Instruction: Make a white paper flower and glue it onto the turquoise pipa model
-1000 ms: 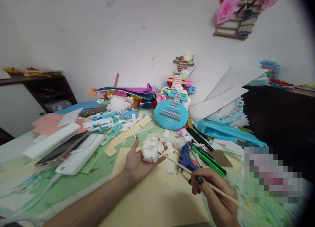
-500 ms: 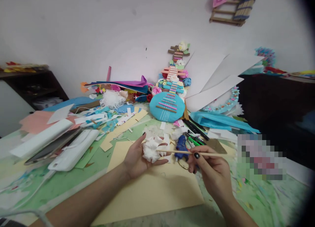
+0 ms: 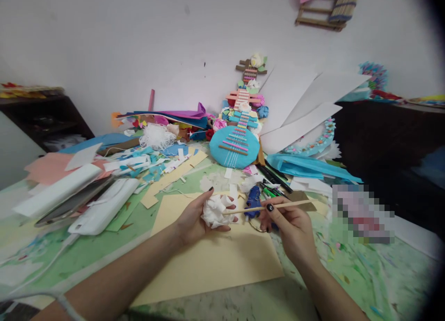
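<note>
A ruffled white paper flower rests in my left hand, its fingers cupped behind and around it. My right hand pinches a thin wooden stick between thumb and fingers. The stick's left tip meets the right side of the flower's petals; whether it presses in or only touches, I cannot tell. Under both hands lies a pale yellow sheet. Just beyond the right fingertips is a dark blue object with a metal ring, partly hidden by the stick and hand.
A blue paper lute leans at the back among paper flowers. White devices with a cable lie left, near paper scraps. Pens and blue folded paper are to the right. A pixelated patch covers something at far right.
The stick's right end has tipped upward, and my right hand has shifted slightly left and up. My left hand still holds the flower, turned a little. The view has shifted slightly.
</note>
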{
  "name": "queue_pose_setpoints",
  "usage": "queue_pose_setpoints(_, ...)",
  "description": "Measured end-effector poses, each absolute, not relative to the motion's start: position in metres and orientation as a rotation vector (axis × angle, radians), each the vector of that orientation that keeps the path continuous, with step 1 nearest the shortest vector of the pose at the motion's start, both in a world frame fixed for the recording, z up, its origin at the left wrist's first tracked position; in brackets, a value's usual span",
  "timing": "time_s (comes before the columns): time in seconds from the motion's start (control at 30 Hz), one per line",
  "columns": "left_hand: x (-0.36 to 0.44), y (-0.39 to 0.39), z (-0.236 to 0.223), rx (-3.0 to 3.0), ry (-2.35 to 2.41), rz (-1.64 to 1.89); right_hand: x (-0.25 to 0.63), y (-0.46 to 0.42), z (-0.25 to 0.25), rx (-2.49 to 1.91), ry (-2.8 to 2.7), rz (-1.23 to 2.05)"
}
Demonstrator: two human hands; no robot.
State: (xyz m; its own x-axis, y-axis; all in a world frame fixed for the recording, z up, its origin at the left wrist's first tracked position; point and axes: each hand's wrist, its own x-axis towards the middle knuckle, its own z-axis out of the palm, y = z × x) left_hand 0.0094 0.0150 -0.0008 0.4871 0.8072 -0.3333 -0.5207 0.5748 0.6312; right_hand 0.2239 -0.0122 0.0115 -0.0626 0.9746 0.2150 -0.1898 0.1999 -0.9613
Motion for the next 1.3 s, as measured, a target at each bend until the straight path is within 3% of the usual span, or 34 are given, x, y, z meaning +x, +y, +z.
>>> queue_pose_setpoints(0.4, 0.012, 0.012, -0.006, 0.522, 0.703, 0.798, 0.217, -0.008, 0.004, -0.87, -1.009, 1.412)
queue_pose_setpoints(1.3, 0.019, 0.008, -0.006, 0.501, 0.818, 0.823, 0.213, -0.009, 0.004, -0.876, -0.95, 1.441)
